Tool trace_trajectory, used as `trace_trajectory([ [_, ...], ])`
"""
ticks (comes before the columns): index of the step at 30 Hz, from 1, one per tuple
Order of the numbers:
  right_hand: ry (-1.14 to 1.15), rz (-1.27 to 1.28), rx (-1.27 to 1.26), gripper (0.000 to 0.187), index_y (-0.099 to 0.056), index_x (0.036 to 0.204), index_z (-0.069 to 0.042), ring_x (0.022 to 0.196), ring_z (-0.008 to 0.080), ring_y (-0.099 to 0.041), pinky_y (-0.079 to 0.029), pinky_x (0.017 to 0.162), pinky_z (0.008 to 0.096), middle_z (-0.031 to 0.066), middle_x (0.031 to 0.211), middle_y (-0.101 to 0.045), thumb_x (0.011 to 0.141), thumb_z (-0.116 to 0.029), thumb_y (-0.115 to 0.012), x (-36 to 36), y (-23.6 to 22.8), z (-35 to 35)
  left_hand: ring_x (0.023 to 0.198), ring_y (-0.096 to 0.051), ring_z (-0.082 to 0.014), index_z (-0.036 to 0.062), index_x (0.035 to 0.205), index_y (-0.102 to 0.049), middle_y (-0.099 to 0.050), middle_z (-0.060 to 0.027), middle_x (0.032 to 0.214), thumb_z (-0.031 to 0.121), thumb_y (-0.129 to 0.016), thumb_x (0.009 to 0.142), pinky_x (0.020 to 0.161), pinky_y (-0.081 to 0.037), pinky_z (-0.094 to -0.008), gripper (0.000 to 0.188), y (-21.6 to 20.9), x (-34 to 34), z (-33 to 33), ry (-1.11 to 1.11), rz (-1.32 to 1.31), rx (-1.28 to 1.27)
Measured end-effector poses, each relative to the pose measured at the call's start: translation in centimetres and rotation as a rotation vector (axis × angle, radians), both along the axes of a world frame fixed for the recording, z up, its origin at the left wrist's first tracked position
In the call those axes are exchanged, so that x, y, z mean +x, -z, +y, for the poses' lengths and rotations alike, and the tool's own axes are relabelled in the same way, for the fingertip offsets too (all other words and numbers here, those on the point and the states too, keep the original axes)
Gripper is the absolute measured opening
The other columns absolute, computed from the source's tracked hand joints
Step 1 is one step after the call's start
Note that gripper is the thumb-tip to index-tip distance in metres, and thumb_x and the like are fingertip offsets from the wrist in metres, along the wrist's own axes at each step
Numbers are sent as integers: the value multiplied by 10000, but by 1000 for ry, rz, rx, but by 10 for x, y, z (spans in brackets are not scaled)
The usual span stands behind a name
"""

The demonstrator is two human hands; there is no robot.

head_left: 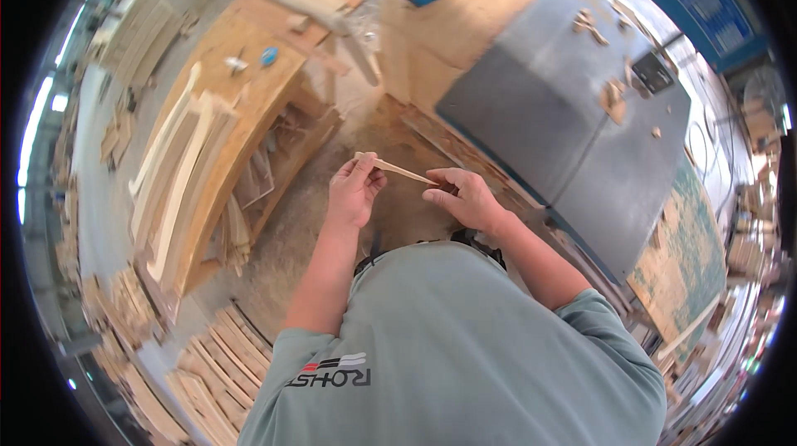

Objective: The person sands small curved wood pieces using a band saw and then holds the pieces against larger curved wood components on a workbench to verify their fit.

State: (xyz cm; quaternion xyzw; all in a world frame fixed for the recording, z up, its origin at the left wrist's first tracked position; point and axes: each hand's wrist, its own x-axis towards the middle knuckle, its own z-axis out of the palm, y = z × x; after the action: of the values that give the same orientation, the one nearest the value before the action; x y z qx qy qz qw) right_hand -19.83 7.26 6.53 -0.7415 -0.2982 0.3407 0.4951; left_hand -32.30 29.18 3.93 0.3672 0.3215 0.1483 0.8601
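A thin, pale strip of wood (402,170) that tapers to a narrow end spans the gap between my hands, in front of my body. My left hand (354,188) is closed on its thicker end, thumb and fingers pinching it. At the narrow tip, my right hand (466,197) has its fingers curled, with the tip between thumb and forefinger. How firmly the right fingers press on it is hard to see.
On the left, a wooden bench (249,39) carries several curved wood pieces (184,172) and a blue round object (268,56). To the right stands a machine with a grey metal table (531,89), wood scraps (613,101) on it. Stacked wood parts (220,363) lie lower left.
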Motion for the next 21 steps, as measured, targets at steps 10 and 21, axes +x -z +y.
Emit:
trace_trajectory([
  [10, -410, 82, -126, 316, -719, 1126, 19, 748, 88, -578, -491, 691, 283, 54, 836, -690, 956, -243, -673, -188, 24, 238, 758, -622, -93, 69, 994, -674, -657, 7, 884, 209, -723, 959, 697, -551, -259, 152, -5, -249, 141, -464, 82, 104],
  [21, -1257, 101, -205, 316, -720, 1194, -18, 855, 122, -662, -541, 808, 294, 71, 971, -746, 911, -158, -714, -347, 43, 454, 855, -630, -118, 23, 1104, -671, -661, -36, 978, 218, -683, 986, 787, -538, -290, 229, 36, -453, 202, -1096, 166, -40],
])
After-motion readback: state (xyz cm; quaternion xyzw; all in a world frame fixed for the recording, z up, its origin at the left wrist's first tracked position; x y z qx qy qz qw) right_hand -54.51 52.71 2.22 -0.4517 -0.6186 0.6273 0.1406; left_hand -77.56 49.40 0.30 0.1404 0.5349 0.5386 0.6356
